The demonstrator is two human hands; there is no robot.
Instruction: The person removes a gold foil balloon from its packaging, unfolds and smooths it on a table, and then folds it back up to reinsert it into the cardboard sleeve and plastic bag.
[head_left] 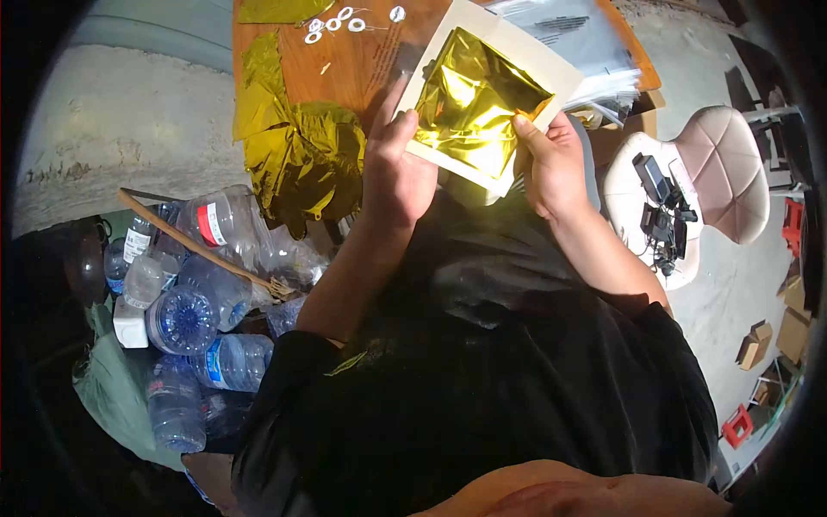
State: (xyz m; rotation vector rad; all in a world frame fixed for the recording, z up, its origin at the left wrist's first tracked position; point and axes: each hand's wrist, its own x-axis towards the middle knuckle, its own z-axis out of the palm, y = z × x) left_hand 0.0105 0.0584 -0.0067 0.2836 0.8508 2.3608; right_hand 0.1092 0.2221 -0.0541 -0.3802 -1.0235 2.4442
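Between my two hands is a cream card frame (551, 71) with shiny gold foil (474, 103) filling its middle. My left hand (401, 168) grips the lower left edge, thumb on the front. On the right side, my right hand (551, 164) pinches the card and foil, with its thumb pressing the foil's edge. The card is tilted and held up over the near side of the table. To the left of my left hand, a crumpled gold foil sheet (301, 155) hangs over the table edge. The fingers behind the card are partly hidden.
The wooden table (297, 73) bears several white rings (332, 26) and a stack of clear plastic sleeves (568, 39). Plastic bottles (194, 319) and a stick (189, 241) are piled at lower left. A pale chair (719, 164) holding black adapters (663, 211) stands at right.
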